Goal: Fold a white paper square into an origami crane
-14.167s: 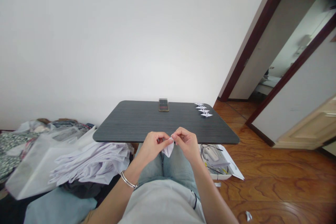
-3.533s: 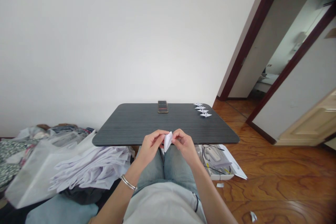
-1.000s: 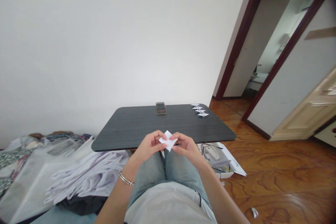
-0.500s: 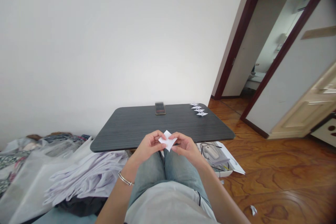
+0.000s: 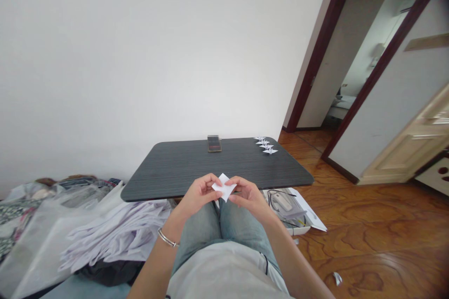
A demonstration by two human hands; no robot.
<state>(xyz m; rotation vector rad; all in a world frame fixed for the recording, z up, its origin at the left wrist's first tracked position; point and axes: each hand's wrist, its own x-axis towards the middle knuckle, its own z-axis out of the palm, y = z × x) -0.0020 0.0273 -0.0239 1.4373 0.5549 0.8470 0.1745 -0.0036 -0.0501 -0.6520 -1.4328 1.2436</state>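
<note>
Both my hands pinch a small folded white paper (image 5: 225,188) above my knees, just in front of the near edge of the dark table (image 5: 182,168). My left hand (image 5: 200,195), with a silver bracelet on the wrist, grips the paper's left side. My right hand (image 5: 247,194) grips its right side with thumb and fingers closed. The paper lies roughly flat, a diamond shape with a corner pointing away from me. Several finished white paper cranes (image 5: 265,145) stand in a row at the table's far right corner.
A phone (image 5: 214,144) stands at the table's far edge. Crumpled white papers and plastic bags (image 5: 105,229) are piled at my left. An open white box with cables (image 5: 291,208) sits on the wooden floor to the right. A paper scrap (image 5: 336,278) lies nearby. A doorway opens at right.
Since 3.5 s ago the paper has turned from standing edge-on to lying flat as a diamond between my fingers. Over the last second my hands have hardly moved.
</note>
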